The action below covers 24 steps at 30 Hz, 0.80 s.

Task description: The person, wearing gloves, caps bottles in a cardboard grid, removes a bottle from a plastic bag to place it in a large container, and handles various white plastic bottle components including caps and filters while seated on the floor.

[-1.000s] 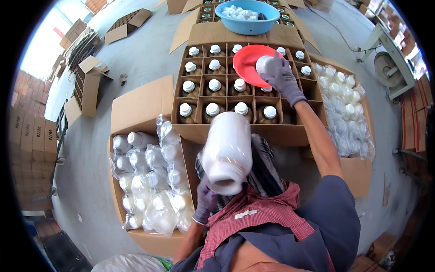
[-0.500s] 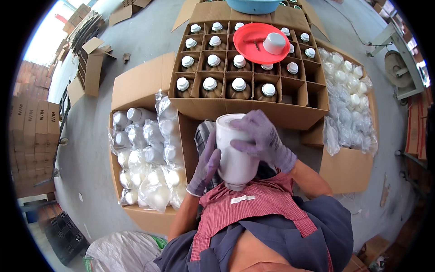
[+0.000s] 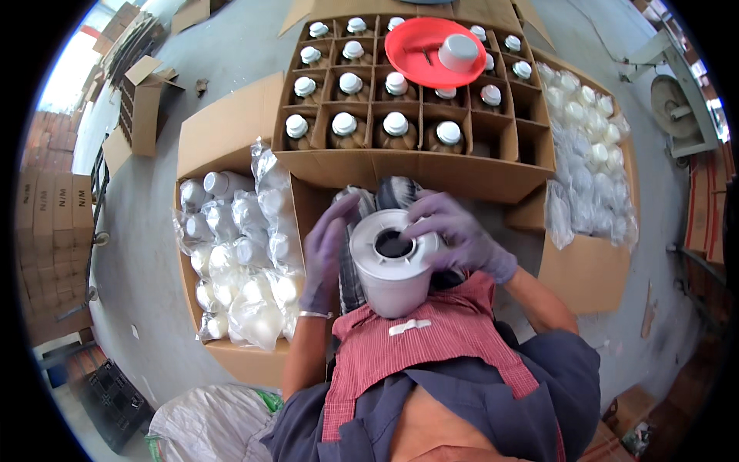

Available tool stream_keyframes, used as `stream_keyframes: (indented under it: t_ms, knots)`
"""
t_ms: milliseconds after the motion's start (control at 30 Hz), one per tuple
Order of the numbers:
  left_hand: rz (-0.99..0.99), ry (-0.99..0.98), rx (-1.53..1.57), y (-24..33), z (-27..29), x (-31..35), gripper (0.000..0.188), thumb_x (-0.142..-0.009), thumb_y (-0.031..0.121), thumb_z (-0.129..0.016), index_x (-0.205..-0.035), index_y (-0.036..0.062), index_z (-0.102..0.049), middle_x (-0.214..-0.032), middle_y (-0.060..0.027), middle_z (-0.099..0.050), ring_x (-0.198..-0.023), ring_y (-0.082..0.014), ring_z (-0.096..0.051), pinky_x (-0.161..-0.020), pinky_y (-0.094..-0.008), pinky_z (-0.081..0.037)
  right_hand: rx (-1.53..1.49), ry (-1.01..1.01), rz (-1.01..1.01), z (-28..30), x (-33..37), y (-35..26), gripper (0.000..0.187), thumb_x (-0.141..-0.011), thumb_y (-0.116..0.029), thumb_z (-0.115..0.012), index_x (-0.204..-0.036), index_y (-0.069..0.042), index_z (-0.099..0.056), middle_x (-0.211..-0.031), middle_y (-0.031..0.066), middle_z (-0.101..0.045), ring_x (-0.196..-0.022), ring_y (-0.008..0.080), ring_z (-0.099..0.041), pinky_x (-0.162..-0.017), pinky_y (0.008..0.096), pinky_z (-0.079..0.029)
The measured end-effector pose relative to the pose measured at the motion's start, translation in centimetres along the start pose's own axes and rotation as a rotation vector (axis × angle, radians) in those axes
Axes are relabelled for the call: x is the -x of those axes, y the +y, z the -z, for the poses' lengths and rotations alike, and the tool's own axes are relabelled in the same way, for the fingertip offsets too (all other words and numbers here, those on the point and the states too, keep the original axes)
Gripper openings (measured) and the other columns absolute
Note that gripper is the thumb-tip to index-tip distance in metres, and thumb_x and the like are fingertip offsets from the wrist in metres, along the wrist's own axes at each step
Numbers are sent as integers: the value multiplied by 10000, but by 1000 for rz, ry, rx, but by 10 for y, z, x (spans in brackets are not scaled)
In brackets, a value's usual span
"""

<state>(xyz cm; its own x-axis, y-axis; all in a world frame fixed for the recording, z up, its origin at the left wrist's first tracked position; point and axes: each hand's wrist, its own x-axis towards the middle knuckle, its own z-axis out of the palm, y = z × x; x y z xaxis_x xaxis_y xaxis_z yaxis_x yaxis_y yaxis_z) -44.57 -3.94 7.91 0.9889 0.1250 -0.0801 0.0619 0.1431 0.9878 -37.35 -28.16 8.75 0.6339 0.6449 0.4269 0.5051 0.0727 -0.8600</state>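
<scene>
A white plastic cylinder (image 3: pixel 392 289) stands between my hands over my lap, its ring-shaped end tipped up toward me with a dark round hole in the middle. I cannot tell its exact kind. My right hand (image 3: pixel 458 237), in a purple glove, grips its right side, the fingers at the rim and hole. To the left of the cylinder my left hand (image 3: pixel 327 250), gloved too, is raised with fingers stretched, apart from it and slightly blurred. Just beyond is a divided cardboard box (image 3: pixel 362 159) holding several white-capped bottles (image 3: pixel 396 127).
On the bottles lies a red plastic dish (image 3: pixel 408 63) with a white cup (image 3: pixel 459 52) and a small dark stick. Open cartons of bagged white bottles flank me at left (image 3: pixel 225 231) and right (image 3: pixel 593 154). A white sack (image 3: pixel 212 423) lies at lower left.
The cylinder has tipped so that its holed end shows. My left hand has come away from its side; my right hand stays on it. The whole view has shifted slightly.
</scene>
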Motion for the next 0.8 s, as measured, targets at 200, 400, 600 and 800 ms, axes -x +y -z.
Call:
stream_keyframes:
  t_ms: [200, 400, 600, 800]
  knots:
    - [-111, -284, 886, -33, 54, 17, 277, -974, 240, -473, -1040, 32, -643, -1045, -95, -664, -977, -196, -610, -951, -372, -464, 507, 251, -201, 38, 32, 41, 279, -738, -287, -772, -932, -99, -702, -1020, 72, -640, -971, 260, -575, -935, 400, -434]
    - [-424, -163, 133, -23, 13, 10, 578, -983, 391, -432, -1388, -22, -430, -1313, -153, -544, -1043, -202, -560, -935, -330, -449, 163, -148, 12, 14, 7, 7, 378, -686, -313, -801, -993, -113, -707, -1002, 72, -651, -1039, 272, -571, -921, 400, -418]
    - [-109, -143, -270, -24, 2, 33, 617, -965, 316, -475, -1445, -45, -334, -1455, -139, -418, -1324, -271, -398, -1116, -338, -276, 103, 64, 26, -10, 13, -19, 602, -730, -345, -756, -1242, -77, -588, -1243, 141, -564, -1200, 307, -500, -984, 438, -399]
    - [-109, -148, -151, -35, 38, 32, 601, -1000, 406, -426, -1415, -26, -389, -1397, -206, -446, -1271, -288, -463, -1065, -428, -363, 398, 110, 40, -17, 25, -2, 437, -703, -382, -766, -1034, -115, -664, -1144, 44, -606, -1060, 249, -545, -905, 400, -384]
